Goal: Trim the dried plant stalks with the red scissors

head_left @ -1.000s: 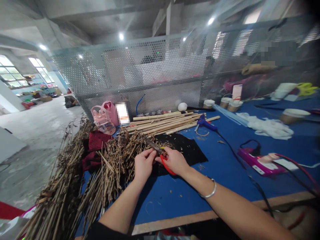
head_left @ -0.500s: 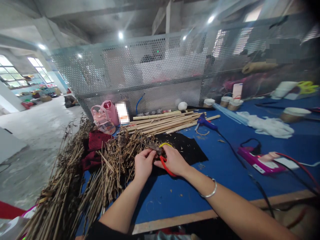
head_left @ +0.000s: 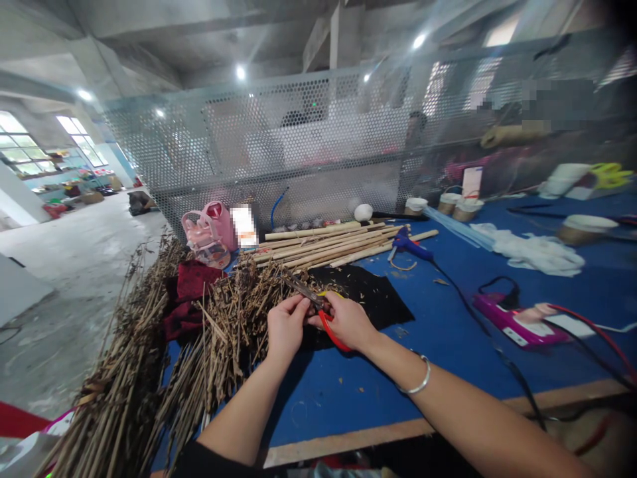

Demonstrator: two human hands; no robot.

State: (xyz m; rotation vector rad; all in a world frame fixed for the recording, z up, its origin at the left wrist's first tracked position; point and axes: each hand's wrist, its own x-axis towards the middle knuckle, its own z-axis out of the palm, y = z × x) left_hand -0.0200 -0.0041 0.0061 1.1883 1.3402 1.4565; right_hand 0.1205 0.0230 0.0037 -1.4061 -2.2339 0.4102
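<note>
Centrally, fingers of the right hand (head_left: 351, 324) grip the scissors (head_left: 313, 297), long axis slanting toward the frame's upper left, blades just beside the left hand (head_left: 286, 326), its fingers pinched, contents unclear; stems (head_left: 231, 335) lie left on the tabletop (head_left: 378, 405).

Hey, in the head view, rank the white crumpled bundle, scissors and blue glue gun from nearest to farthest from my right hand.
1. Scissors: held in your right hand.
2. Blue glue gun: beyond it, rightward.
3. White crumpled bundle: much farther right.
</note>
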